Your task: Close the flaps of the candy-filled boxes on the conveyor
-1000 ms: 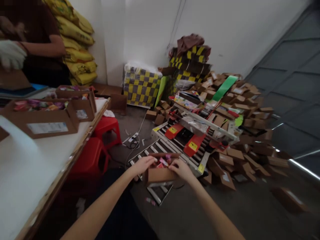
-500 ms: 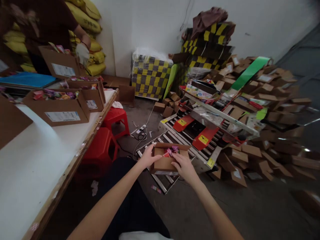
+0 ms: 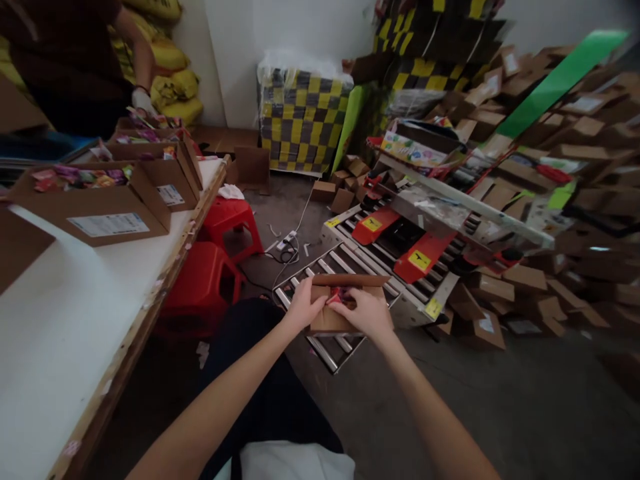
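Observation:
A small open cardboard box (image 3: 330, 323) rests on the roller conveyor, its far flap standing up. My left hand (image 3: 304, 309) is closed round the box's left side, with the thumb over the near flap. Inside the box lie small red and purple wrapped packets (image 3: 336, 294), partly covered by my fingers. My right hand (image 3: 369, 312) reaches over the box's right side, its thumb and fingers curled onto the packets. Its far fingertips are hidden in the box.
A taping machine (image 3: 400, 227) with green tape stands beyond the conveyor (image 3: 327, 357). Cardboard boxes (image 3: 530, 300) are heaped at right. Red stools (image 3: 203, 283) stand by the white table (image 3: 55, 333), which bears filled boxes (image 3: 107, 223). A co-worker's gloved hand (image 3: 143, 101) is behind them.
My right hand has curled its fingers further in over the packets, covering more of them. The view has tilted down. The co-worker's gloved hand has moved lower, near the filled boxes.

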Motion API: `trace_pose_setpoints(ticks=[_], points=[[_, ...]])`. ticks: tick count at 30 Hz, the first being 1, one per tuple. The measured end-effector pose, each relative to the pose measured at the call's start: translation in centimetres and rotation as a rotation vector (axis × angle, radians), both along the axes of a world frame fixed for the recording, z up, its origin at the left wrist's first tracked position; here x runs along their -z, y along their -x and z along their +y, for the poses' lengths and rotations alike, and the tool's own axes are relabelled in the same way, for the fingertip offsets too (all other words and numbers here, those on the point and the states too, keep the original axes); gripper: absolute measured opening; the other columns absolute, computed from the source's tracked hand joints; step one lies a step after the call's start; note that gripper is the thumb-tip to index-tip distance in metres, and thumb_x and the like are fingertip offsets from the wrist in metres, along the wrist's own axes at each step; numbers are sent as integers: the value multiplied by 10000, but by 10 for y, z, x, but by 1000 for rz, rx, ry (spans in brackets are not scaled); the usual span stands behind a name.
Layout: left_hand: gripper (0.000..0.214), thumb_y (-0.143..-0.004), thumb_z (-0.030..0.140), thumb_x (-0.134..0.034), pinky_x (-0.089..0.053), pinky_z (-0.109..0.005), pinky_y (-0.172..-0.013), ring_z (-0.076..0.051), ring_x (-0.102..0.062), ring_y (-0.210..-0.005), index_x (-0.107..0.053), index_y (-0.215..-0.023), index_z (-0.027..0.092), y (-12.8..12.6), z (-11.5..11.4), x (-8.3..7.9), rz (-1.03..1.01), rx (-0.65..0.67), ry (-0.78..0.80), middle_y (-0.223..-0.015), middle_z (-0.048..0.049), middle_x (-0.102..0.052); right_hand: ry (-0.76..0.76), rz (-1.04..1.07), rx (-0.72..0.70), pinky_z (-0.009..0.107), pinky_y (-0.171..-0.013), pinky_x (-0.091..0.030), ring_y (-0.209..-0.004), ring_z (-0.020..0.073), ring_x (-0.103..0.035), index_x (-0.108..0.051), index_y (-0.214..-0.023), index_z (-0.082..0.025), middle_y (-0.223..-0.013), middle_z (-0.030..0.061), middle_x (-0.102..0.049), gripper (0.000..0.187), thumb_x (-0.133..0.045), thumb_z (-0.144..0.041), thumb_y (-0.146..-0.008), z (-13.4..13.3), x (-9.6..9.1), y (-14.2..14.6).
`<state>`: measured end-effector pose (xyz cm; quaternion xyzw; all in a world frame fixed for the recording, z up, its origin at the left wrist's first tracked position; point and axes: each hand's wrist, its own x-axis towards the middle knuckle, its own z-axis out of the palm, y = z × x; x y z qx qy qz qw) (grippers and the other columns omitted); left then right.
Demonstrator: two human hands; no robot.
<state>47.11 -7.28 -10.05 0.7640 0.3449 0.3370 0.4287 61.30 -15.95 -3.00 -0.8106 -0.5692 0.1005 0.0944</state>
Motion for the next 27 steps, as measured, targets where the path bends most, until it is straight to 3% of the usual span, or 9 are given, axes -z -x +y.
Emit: trace_pose_setpoints(ticks=[3,7,16,20,24,27], points=[[437,-778,229,-585,-392,-461,-972,-278,-497,-1117,-447,-1182,134,1,-2,2,28,-34,-1,-1145,-143,-546,117,38,48,277,-677,-361,-871,225,-633,-655,-833,-213,-879,48,-711,335,-557,-531,-804,9,-11,10],[449,-791,246,-587,-400,-472,-969,-288,-491,-1141,-442,-1202,141,3,-3,3,34,-21,4,-1170,-148,-544,195,81,7,239,-607,-348,-795,177,-633,-669,-755,-229,-819,14,-713,157,-565,-331,-813,23,-15,7],[471,-797,259,-587,-404,-470,-983,-277,-513,-1126,-431,-1228,149,0,-1,5,-77,31,-53,-1165,-143,-546,166,-4,83,255,-630,-418,-747,212,-659,-728,-772,-201,-767,93,-720,166,-574,-148,-736,43,4,-13],[542,-793,256,-592,-386,-460,-1016,-279,-484,-1192,-377,-1280,156,-1,-2,5,-137,46,-44,-1263,-154,-507,12,-41,88,280,-662,-454,-738,222,-656,-707,-750,-188,-744,96,-704,164,-546,-186,-779,30,16,-7],[537,-801,245,-583,-391,-436,-1017,-268,-491,-1197,-375,-1289,165,0,-5,3,-161,49,-48,-1290,-146,-505,-233,-54,86,317,-862,-449,-1006,212,-593,-637,-998,-169,-1045,119,-654,266,-432,-293,-884,9,25,-4],[473,-809,241,-575,-412,-418,-986,-253,-520,-1149,-410,-1246,164,1,-6,2,-155,29,-82,-1239,-135,-536,-548,-131,137,440,-1008,-349,-1229,269,-433,-525,-1184,-107,-1292,198,-497,418,-468,-376,-869,3,29,-3]])
